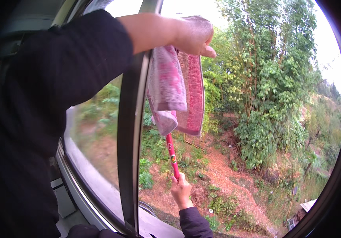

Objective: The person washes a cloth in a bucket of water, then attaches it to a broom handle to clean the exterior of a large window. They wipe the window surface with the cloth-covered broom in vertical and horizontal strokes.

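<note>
My left hand (pixel 195 35), its arm reaching in from the left, is bent over the top of a pink and whitish towel (pixel 170 80). The towel hangs in folds below the hand; its fingers are mostly hidden from view. Out of the towel's lower end comes a red handle (pixel 172 151), slightly tilted, with a small sticker and a white mark. My right hand (pixel 181 190), lower down, is closed around the bottom of this handle. The handle's upper end is hidden by the cloth.
A dark upright window frame (pixel 131 134) stands just left of the towel, with a glass pane (pixel 96 128) beyond it. A pale ledge (pixel 155 223) runs along the bottom. Outside are a slope with reddish ground (pixel 230 172) and tall leafy trees (pixel 265 89).
</note>
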`<state>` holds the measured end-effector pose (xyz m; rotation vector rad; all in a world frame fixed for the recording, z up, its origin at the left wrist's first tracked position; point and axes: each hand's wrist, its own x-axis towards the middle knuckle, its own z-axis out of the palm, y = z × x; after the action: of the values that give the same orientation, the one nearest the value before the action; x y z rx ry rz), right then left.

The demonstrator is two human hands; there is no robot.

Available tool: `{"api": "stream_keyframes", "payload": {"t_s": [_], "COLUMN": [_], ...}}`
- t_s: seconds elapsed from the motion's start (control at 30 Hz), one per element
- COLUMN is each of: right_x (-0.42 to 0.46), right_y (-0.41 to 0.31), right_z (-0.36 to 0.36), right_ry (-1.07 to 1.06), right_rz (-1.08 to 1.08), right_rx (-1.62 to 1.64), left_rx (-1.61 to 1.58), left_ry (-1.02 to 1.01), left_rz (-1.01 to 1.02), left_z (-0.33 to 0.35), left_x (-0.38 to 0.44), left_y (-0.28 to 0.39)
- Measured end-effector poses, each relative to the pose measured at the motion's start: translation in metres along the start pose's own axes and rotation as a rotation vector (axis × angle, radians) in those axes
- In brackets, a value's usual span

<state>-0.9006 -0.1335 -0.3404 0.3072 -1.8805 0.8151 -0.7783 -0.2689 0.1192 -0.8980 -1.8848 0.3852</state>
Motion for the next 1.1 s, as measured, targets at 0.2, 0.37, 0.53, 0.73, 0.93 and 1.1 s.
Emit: {"api": "stream_keyframes", "payload": {"t_s": [0.2, 0.37, 0.53, 0.73, 0.93, 1.1], "right_x": [0.043, 0.094, 0.150, 0.254, 0.353, 0.364], "right_y": [-0.005, -0.020, -0.012, -0.086, -0.151, -0.157], "right_z": [0.028, 0.074, 0.116, 0.094, 0.001, -0.019], "right_ry": [-0.054, -0.145, -0.405, 0.027, 0.298, 0.409], "right_rz": [-0.029, -0.078, 0.338, -0.337, -0.563, -0.532], "right_rx": [0.077, 0.305, 1.292, 0.617, -0.033, -0.079], "left_rx": [-0.152, -0.283, -0.338, -0.296, -0.245, -0.306], "left_ry": [0.960, 0.778, 0.784, 0.805, 0.806, 0.813], "left_rz": [0.140, -0.278, -0.489, -0.828, -1.092, -1.184], "left_z": [-0.025, -0.024, -0.014, -0.019, -0.004, 0.030], "left_x": [-0.119, -0.236, -0.335, -0.465, -0.561, -0.590], "left_y": [-0.038, -0.039, -0.047, -0.045, -0.055, -0.062]}}
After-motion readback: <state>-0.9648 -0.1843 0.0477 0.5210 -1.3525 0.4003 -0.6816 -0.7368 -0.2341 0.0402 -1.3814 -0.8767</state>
